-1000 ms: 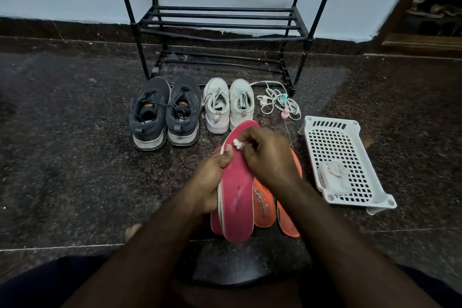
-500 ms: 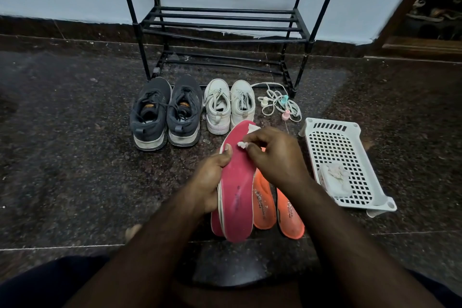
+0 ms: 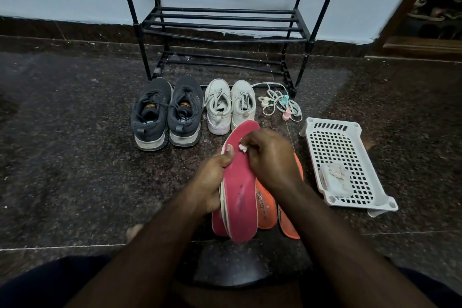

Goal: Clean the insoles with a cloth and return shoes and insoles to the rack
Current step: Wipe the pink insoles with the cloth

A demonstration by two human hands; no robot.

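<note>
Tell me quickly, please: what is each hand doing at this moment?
Left hand: closed, holding the pink insole by its edge.
Right hand: closed, pinching a small white cloth against that insole.

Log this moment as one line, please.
left hand grips pink insole | right hand wipes it with white cloth | shoes off rack
</note>
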